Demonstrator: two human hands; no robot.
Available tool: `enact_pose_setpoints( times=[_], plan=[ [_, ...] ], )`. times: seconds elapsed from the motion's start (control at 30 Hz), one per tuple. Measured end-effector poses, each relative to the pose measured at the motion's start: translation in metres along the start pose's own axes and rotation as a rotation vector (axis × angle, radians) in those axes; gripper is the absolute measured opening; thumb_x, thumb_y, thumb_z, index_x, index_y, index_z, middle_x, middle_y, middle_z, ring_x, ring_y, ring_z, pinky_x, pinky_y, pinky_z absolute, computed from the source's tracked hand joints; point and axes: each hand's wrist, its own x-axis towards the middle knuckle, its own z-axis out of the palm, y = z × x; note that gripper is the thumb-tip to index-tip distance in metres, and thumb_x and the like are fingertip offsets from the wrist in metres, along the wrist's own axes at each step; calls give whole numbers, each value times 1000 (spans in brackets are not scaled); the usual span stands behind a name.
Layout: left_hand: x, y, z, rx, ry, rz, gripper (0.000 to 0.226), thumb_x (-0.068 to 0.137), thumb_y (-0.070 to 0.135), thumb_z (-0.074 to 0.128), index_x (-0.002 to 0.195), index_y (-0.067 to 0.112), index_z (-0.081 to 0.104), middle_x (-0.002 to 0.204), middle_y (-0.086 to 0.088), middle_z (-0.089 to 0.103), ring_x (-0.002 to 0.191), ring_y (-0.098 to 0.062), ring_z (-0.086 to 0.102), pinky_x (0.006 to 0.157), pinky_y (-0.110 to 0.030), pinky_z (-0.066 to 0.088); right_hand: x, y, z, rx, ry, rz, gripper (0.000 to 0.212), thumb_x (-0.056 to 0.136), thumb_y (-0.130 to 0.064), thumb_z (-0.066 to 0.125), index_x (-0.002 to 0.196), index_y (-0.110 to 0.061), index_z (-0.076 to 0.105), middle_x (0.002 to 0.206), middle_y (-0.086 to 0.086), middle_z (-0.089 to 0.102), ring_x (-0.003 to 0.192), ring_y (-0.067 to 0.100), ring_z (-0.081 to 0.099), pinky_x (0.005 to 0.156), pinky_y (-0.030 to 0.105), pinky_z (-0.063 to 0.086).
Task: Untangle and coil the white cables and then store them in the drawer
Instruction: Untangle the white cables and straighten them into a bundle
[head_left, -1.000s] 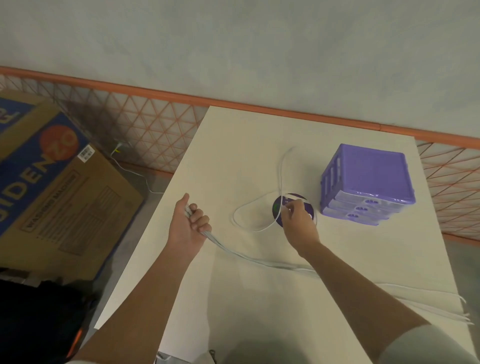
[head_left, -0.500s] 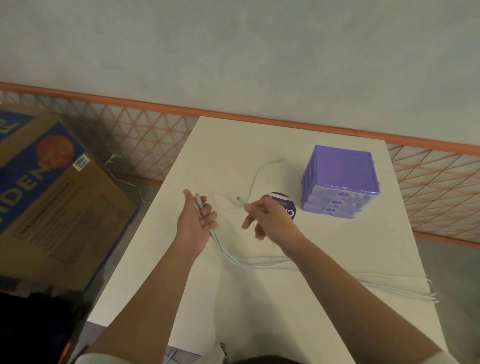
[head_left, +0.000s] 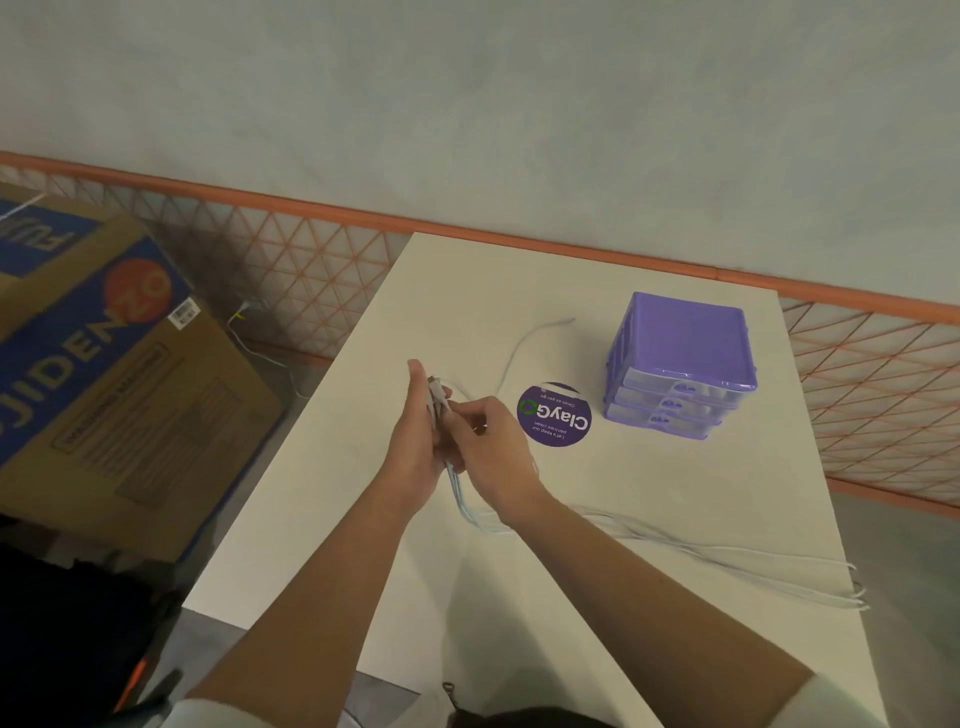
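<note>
1. Two hands meet over the middle of the white table (head_left: 571, 519), both working the same bunch of white cables (head_left: 727, 553).
2. L hand (head_left: 415, 447): fingers stretched up and fwd, thumb side toward camera, cable ends lying against the palm w/ the plug tips sticking up just above the fingers. Fingers look mostly straight; how tightly the lower ones wrap the bundle can't be told, the R hand covers them.
3. R hand (head_left: 493, 452): fingers curled in, thumb and forefinger pinching the cables right beside the L palm.
4. Cables run down out of the hands, bend at the table surface, then trail as a loose bundle to the right, ends reaching the table's right edge. They lie stretched out.
5. One more white strand (head_left: 519, 353) curves on the table beyond the hands, from near the fingers up toward the far side, just left of the drawer unit.
6. Purple drawer unit (head_left: 680, 364): small, three clear-fronted drawers, all pushed in, standing on the far right part of the table, apart from the hands.
7. Round purple sticker (head_left: 555, 415) w/ "ClayGo" text lies flat betw. hands and drawer unit.
8. Off the table to the left: big cardboard box (head_left: 104, 389) on the floor; orange mesh fence (head_left: 311, 270) along the wall.
</note>
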Motion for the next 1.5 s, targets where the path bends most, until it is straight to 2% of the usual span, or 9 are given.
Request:
enact_pose_setpoints(
  times=[0.13, 0.27, 0.4, 0.53, 0.8, 1.0, 1.13, 1.3, 1.5],
  plan=[
    [-6, -1, 2, 91, 26, 25, 36, 99, 50, 45, 89, 16, 47, 61, 1, 68, 69, -22, 51, 57, -30, 37, -3, 1, 1, 28, 13, 26, 8, 92, -23, 66, 91, -18, 60, 80, -4, 63, 49, 5, 56, 48, 15, 45],
    [-4, 0, -1, 125, 76, 41, 42, 100, 51, 42, 74, 19, 44, 62, 0, 46, 59, -17, 43, 55, -29, 35, -4, 3, 0, -47, 40, 40, 21, 91, -36, 65, 89, -19, 52, 74, -5, 62, 51, 13, 58, 54, 27, 51],
    [8, 8, -10, -70, 114, 50, 39, 101, 48, 41, 73, 22, 38, 61, 4, 28, 51, -10, 25, 46, -22, 23, -3, 13, -13, -662, -73, -33, 40, 96, -57, 42, 89, -18, 50, 83, -1, 64, 78, 25, 64, 71, 37, 48],
    [22, 9, -25, -196, 175, 67, 38, 101, 49, 41, 75, 21, 40, 65, 3, 32, 52, -9, 28, 44, -20, 23, -1, 12, -31, -1074, -118, -181, 44, 104, -48, 24, 96, -14, 50, 92, 11, 66, 79, 33, 59, 63, 34, 37],
    [32, 11, -31, -571, 217, 57, 44, 99, 51, 43, 70, 17, 40, 59, 1, 44, 55, -14, 49, 81, -35, 54, -4, 59, -53, -1034, -237, -147, 41, 104, -51, 21, 87, -18, 39, 89, 9, 64, 87, 33, 60, 68, 35, 38],
    [38, 11, -47, -755, 209, 68, 46, 100, 52, 41, 69, 18, 38, 55, 5, 35, 42, -8, 34, 46, -18, 42, -9, 95, -89, -1095, 48, -235, 54, 102, -52, 19, 79, -18, 53, 72, 4, 63, 74, 33, 61, 59, 33, 35],
    [41, 14, -58, -796, 248, 81, 47, 100, 53, 39, 68, 19, 36, 53, 6, 34, 41, -9, 31, 41, -16, 37, -6, 101, -106, -1161, 363, -381, 49, 95, -47, 33, 55, -19, 33, 47, -3, 35, 43, 27, 34, 44, 22, 21],
    [39, 9, -56, -783, 268, 71, 48, 100, 53, 37, 67, 19, 35, 50, 6, 32, 38, -9, 28, 39, -17, 31, -2, 110, -120, -1356, 109, 141, 51, 100, -52, 30, 83, -18, 64, 84, 4, 69, 74, 29, 57, 68, 29, 39],
    [36, 10, -44, -765, 257, 79, 47, 100, 53, 37, 69, 19, 33, 52, 6, 31, 39, -9, 26, 39, -18, 28, 2, 97, -76, -996, 109, -222, 56, 96, -57, 22, 105, -17, 59, 104, 2, 61, 99, 26, 55, 85, 37, 40]
  ],
)
